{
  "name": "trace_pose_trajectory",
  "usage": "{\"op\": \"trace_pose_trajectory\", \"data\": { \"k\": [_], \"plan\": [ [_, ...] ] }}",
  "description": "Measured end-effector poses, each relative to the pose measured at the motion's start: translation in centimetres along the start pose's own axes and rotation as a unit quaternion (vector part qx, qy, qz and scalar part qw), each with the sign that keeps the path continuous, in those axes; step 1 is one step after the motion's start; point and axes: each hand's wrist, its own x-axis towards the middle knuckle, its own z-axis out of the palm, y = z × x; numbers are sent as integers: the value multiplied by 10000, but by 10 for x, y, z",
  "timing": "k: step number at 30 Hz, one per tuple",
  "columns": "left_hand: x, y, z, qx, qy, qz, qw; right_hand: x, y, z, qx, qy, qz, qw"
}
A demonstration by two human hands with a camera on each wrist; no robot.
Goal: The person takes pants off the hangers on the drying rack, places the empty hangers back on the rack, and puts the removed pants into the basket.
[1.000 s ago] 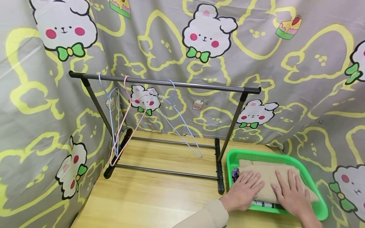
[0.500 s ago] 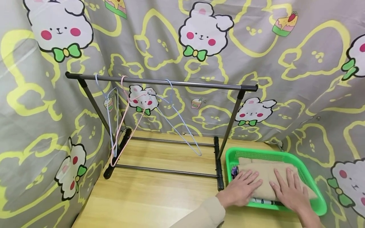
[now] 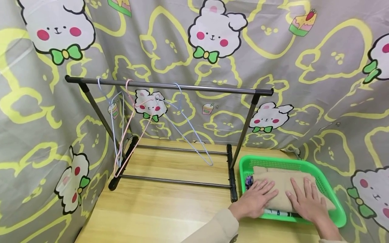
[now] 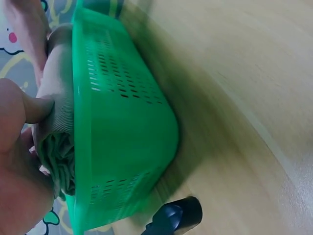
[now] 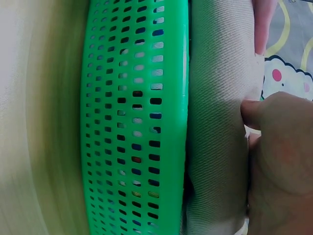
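A folded beige cloth garment (image 3: 281,189) lies on top of other cloth in a green plastic basket (image 3: 337,206). My left hand (image 3: 254,199) rests on its left part with the fingers extended. On its right part lies my right hand (image 3: 310,204), fingers spread. In the left wrist view the left thumb touches the rolled edge of the garment (image 4: 58,83). The right wrist view has the right thumb against the ribbed fabric (image 5: 217,122), just above the basket rim. Dark patterned cloth (image 3: 249,181) shows at the basket's left, and black-and-white cloth (image 3: 279,212) at its front.
Left of the basket, a dark metal clothes rack (image 3: 170,86) stands on the wooden table (image 3: 158,209). From its bar hang a pink hanger (image 3: 130,116) and two pale blue hangers, one (image 3: 194,130) nearer the middle. A patterned curtain (image 3: 182,30) encloses the back and sides.
Both hands stay in place on the beige garment. The head view has shifted slightly, so the rack and basket appear a little further left and higher.
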Motion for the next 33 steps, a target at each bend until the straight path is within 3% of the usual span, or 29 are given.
{"op": "trace_pose_trajectory", "data": {
  "k": [10,17,21,26,29,33],
  "plan": [
    [-5,-5,6,-29,126,-54,9999,0,-6,4,-62,191,-139,9997],
    [-31,-28,6,-704,920,-126,9932,9,-6,9,-152,594,-257,9978],
    [-53,-48,7,-1163,1255,-282,9849,10,-5,5,-138,816,-383,9958],
    [-76,-77,4,-1547,1353,-1021,9733,9,-12,-7,-14,1112,-510,9925],
    [-93,-103,3,-1671,1369,-1453,9655,12,-24,-11,117,1237,-640,9902],
    [-121,-146,3,-1605,1537,-1803,9582,21,-42,-14,302,1244,-780,9887]
  ]
}}
